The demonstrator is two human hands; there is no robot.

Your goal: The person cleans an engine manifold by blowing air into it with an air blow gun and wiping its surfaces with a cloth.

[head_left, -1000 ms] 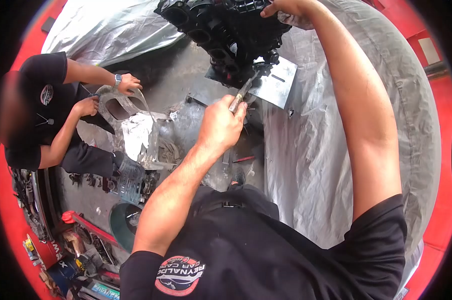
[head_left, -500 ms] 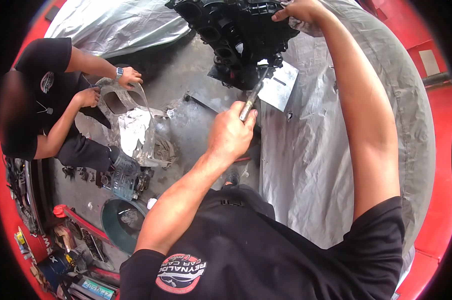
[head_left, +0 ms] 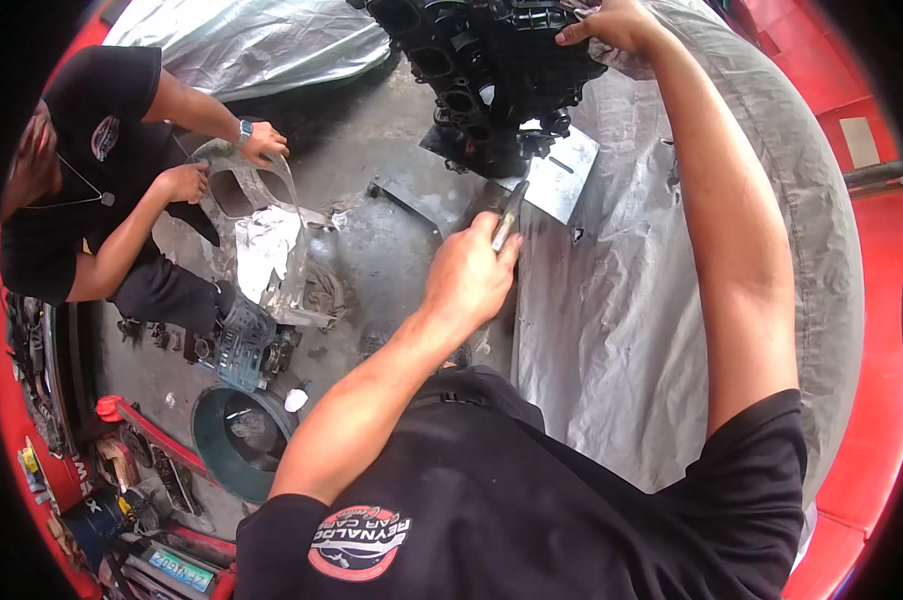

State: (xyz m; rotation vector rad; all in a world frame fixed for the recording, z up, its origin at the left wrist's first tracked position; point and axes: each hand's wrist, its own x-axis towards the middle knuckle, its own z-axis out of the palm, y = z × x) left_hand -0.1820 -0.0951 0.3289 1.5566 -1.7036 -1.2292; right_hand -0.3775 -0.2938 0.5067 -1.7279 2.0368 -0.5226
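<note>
My left hand (head_left: 469, 275) is closed around a slim hand tool (head_left: 508, 220) with a worn metallic handle and a dark, narrow end; its exact kind is unclear. The tool points up toward a black engine block (head_left: 472, 70) with round openings, its tip just short of the block's lower end. At the upper right, my right hand (head_left: 617, 25) grips a dirty whitish rag (head_left: 622, 60) against the block's side. Some of its fingers are cut off by the frame edge. A flat metal plate (head_left: 567, 175) with slots sits below the engine.
To the left, a co-worker (head_left: 102, 190) grips a worn chair (head_left: 234, 200) holding a white cloth (head_left: 267, 245). A blue-grey crate (head_left: 240, 345) and green basin (head_left: 207, 430) stand nearby. A grey cover (head_left: 612, 330) drapes along the right. Car parts lie at lower left.
My left hand has drawn the tool slightly down, away from the engine's lower end. The view has shifted a little. My right hand keeps its hold at the block.
</note>
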